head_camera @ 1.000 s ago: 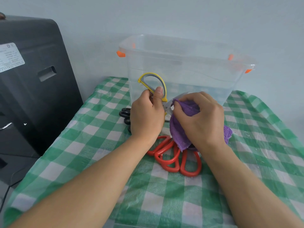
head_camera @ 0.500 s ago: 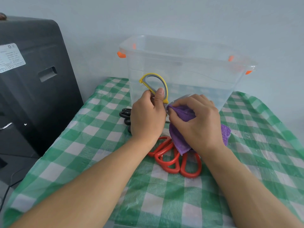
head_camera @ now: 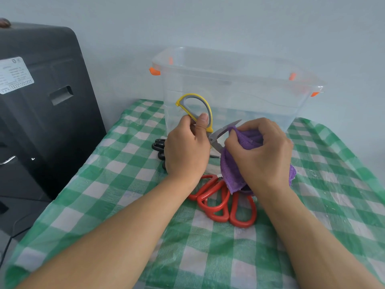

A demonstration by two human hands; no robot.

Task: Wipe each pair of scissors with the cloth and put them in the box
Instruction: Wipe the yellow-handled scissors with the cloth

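My left hand (head_camera: pixel 186 150) grips the yellow and grey handle of a pair of scissors (head_camera: pixel 200 110), held up in front of the clear plastic box (head_camera: pixel 235 80). Its blades are spread and point right, with one steel blade (head_camera: pixel 226 129) showing. My right hand (head_camera: pixel 260 153) holds a purple cloth (head_camera: pixel 233 172) bunched around the lower blade. Two red-handled scissors (head_camera: pixel 220 202) lie on the checked tablecloth under my wrists. Black scissor handles (head_camera: pixel 158 146) peek out to the left of my left hand.
The table wears a green and white checked cloth (head_camera: pixel 108 184). A large black case (head_camera: pixel 39 113) with a white label stands close on the left. The box has orange clips and stands at the back by a pale wall.
My right hand with the cloth has shifted slightly right along the blade, and the upper steel blade tip now shows above it. My left hand holds the handle as before.
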